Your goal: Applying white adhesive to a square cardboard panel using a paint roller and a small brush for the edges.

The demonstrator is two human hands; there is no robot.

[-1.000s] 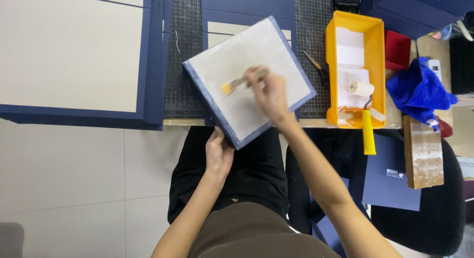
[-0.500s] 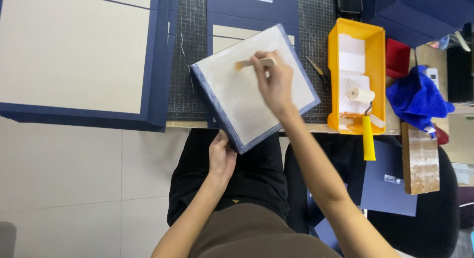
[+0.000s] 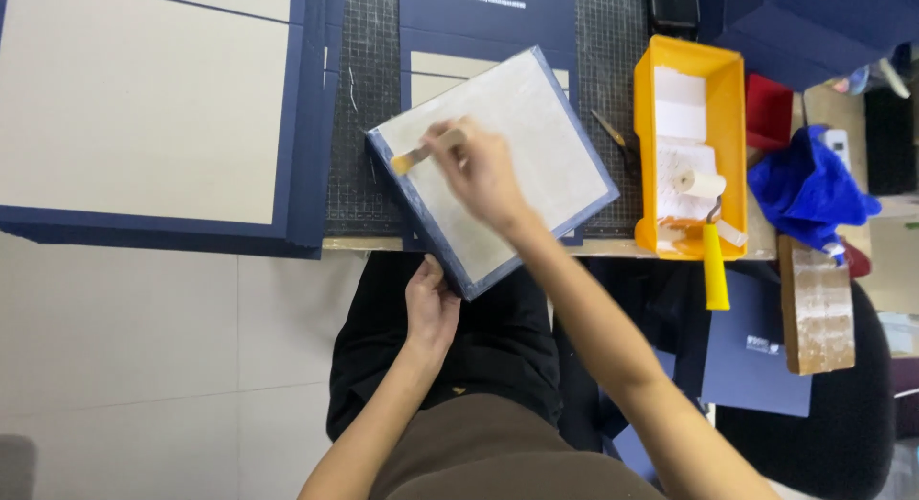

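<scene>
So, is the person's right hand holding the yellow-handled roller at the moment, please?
No, the right hand holds a small brush over the panel; the roller rests in the yellow tray.

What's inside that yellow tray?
Inside the yellow tray lies a small white paint roller, its yellow handle sticking out over the near rim. The floor looks coated white, likely with glue or paint. What lies under the roller head is covered.

Yellow tray with roller on right, blue cloth beside, big blue-edged boards stacked left.
</scene>
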